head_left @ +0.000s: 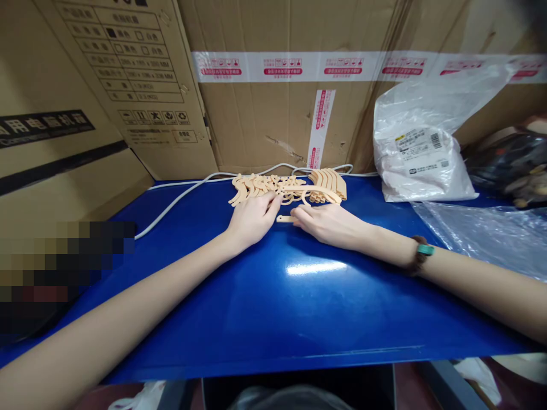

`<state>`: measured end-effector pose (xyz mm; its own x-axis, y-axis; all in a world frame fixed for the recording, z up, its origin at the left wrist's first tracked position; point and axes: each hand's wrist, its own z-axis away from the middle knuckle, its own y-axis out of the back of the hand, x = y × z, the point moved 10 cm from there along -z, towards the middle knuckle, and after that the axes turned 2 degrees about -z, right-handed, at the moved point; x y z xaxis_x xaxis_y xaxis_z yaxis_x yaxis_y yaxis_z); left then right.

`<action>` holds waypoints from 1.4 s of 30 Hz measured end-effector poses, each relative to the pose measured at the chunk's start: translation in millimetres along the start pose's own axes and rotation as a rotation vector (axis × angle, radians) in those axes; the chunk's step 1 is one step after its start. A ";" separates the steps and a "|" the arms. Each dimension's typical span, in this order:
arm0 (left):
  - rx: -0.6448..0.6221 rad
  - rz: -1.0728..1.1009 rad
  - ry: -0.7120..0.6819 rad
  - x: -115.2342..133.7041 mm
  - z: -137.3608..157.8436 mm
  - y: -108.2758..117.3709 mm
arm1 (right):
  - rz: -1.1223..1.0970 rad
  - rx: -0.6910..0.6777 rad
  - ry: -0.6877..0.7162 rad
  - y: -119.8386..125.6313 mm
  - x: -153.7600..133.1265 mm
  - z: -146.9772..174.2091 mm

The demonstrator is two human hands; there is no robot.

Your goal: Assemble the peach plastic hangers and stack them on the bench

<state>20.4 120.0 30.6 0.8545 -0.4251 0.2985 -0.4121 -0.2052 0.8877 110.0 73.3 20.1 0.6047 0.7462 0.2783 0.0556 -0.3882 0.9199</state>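
Note:
Flat beige curved pieces (252, 188) lie in a loose heap at the back of the blue table. Beside them, at the right, curved pieces (330, 181) sit nested in a stack. My left hand (254, 219) is at the heap's front edge, fingers closed; what they pinch is hidden. A long beige curved bar (314, 191) reaches from near its fingertips towards the stack, and I cannot tell whether it is held. My right hand (329, 225) is closed on a short beige strip with a small hole (284, 218), its free end pointing left.
Cardboard boxes (273, 119) wall off the back and left of the blue table (265, 319). A white cable (171, 206) runs along the back. At the right stand a white plastic bag with a label (421, 159) and a flat clear plastic sheet (482, 239).

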 end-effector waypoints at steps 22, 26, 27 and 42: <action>-0.193 -0.032 -0.195 15.0 11.2 -16.4 | -0.434 0.233 -0.194 5.9 39.7 10.2; -0.210 -0.029 -0.216 16.5 11.7 -16.7 | -0.423 0.244 -0.198 5.6 40.0 10.7; -0.211 -0.026 -0.234 18.2 12.1 -16.3 | -0.434 0.245 -0.205 5.3 40.6 11.0; -0.236 -0.362 -0.383 33.8 23.1 -18.6 | -0.292 0.156 -0.044 4.3 18.5 12.0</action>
<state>49.6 89.1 16.0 0.7344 -0.6622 -0.1487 0.0046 -0.2141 0.9768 131.0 79.0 25.9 0.5787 0.8155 -0.0061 0.3507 -0.2420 0.9047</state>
